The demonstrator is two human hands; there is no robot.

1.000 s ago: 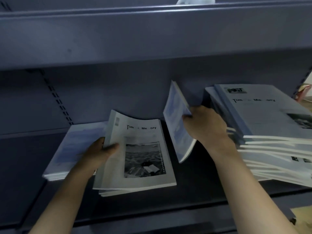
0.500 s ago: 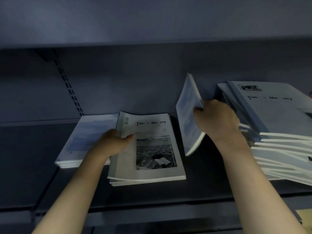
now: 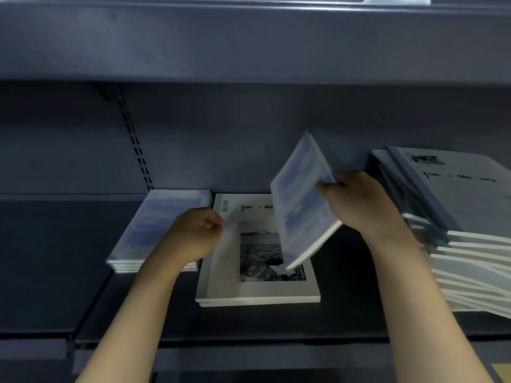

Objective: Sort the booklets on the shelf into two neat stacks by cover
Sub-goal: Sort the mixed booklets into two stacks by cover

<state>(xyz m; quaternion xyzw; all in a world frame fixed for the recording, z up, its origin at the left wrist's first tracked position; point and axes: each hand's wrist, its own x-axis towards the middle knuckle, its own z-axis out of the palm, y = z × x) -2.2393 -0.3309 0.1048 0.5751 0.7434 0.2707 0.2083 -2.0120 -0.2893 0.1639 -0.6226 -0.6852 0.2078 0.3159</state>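
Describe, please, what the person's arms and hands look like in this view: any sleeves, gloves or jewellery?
Both forearms are bare up to the bottom edge of the picture, with no sleeve in view. The left hand and the right hand wear no gloves, and no watch, ring or bracelet shows on either wrist.

Three booklet piles sit on one shelf (image 3: 345,313): a blue stack (image 3: 154,230), a photo-cover stack (image 3: 257,288), a messy pile (image 3: 456,230). One blue booklet (image 3: 300,205) is held up. Two hands show.

dark shelf (image 3: 345,313) bears three booklet stacks (image 3: 257,294) (rightmost untidy).
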